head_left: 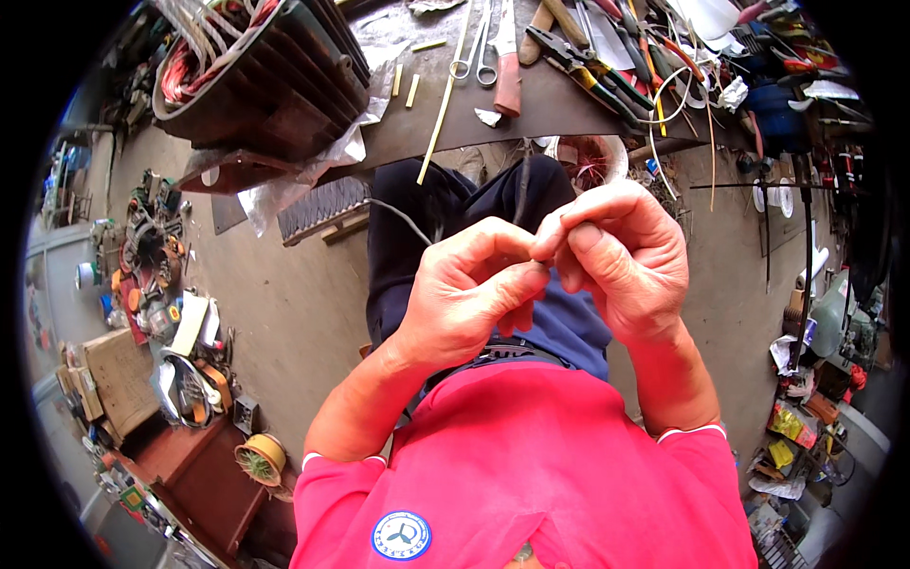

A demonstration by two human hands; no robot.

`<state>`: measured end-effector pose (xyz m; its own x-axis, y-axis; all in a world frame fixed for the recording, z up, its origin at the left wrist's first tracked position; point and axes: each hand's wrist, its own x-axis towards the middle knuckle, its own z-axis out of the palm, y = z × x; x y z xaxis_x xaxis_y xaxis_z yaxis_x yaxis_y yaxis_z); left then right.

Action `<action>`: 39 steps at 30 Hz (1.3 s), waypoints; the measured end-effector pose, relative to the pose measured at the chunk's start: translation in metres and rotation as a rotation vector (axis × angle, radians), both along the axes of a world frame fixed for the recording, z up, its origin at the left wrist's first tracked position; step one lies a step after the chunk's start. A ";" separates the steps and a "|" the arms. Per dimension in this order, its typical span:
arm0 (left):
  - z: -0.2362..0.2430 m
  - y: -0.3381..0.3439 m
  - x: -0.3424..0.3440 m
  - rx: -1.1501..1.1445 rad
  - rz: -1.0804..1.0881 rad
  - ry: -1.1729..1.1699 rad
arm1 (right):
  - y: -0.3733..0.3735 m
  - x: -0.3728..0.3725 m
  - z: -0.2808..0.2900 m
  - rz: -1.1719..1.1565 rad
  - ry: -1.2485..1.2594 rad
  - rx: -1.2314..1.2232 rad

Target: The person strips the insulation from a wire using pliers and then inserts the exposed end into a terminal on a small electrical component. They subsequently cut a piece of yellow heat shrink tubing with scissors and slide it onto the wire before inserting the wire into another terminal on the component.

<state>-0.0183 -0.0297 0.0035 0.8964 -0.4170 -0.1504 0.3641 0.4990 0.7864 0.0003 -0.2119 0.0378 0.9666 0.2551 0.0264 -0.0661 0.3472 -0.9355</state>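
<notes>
Two hands [474, 289] [630, 270] meet clear of the bench edge [455, 135].

my shirt [531, 455] is bright pinkish red with white sleeve edging and a round blue-and-white badge [401, 536]. my trousers [398, 266] are dark navy. ahead of me, the bench [403, 137] is dark brown, the strip [445, 95] pale yellow, the knife handle [508, 85] reddish brown, the pliers [572, 63] black with yellow and green. the ribbed housing [275, 104] is dark brown, its wires [186, 68] red and white. to my left, i see a yellow pot [273, 448].
</notes>
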 end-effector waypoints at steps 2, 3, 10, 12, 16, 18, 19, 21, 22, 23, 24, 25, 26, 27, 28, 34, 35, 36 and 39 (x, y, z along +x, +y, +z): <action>0.000 0.001 0.002 0.020 -0.077 0.043 | -0.001 0.002 -0.001 0.021 0.012 -0.006; 0.000 0.002 0.003 0.031 -0.114 0.064 | -0.001 0.003 -0.001 0.028 0.015 -0.034; -0.013 -0.009 0.012 0.320 0.116 -0.633 | -0.005 0.008 0.001 0.062 0.190 0.073; -0.015 -0.008 0.016 0.376 0.069 -0.631 | -0.002 0.010 0.000 0.017 0.201 0.119; -0.020 -0.002 0.023 0.491 0.046 -0.752 | 0.001 0.010 -0.004 -0.026 0.155 0.102; -0.022 0.000 0.023 0.489 0.045 -0.761 | 0.002 0.009 -0.006 -0.037 0.123 0.071; -0.025 0.001 0.023 0.488 0.043 -0.766 | 0.002 0.009 -0.005 -0.031 0.111 0.044; -0.034 -0.004 0.022 0.423 0.088 -0.769 | 0.004 0.008 -0.002 -0.019 0.089 -0.011; -0.036 -0.005 0.023 0.413 0.107 -0.779 | 0.004 0.008 0.000 -0.028 0.064 -0.051; -0.037 -0.005 0.024 0.405 0.126 -0.790 | 0.005 0.007 0.002 -0.033 0.032 -0.080; -0.036 -0.005 0.026 0.404 0.136 -0.826 | 0.006 0.006 0.003 -0.038 0.000 -0.110; -0.035 -0.004 0.028 0.404 0.146 -0.863 | 0.007 0.005 0.004 -0.043 -0.032 -0.139; -0.034 -0.004 0.030 0.402 0.157 -0.899 | 0.007 0.005 0.006 -0.050 -0.044 -0.170; -0.035 -0.005 0.031 0.405 0.169 -0.919 | 0.007 0.004 0.008 -0.045 -0.042 -0.171; -0.036 -0.005 0.031 0.408 0.182 -0.939 | 0.007 0.003 0.009 -0.040 -0.040 -0.172; -0.031 -0.003 0.036 0.385 0.207 -0.986 | 0.011 0.006 0.017 -0.037 -0.067 -0.127; -0.031 -0.003 0.037 0.366 0.212 -0.984 | 0.011 0.007 0.018 -0.036 -0.062 -0.118; -0.032 -0.001 0.040 0.358 0.202 -0.998 | 0.015 0.009 0.020 -0.042 -0.085 -0.114; -0.025 0.004 0.046 0.378 0.195 -1.008 | 0.022 0.019 0.021 -0.046 -0.161 -0.048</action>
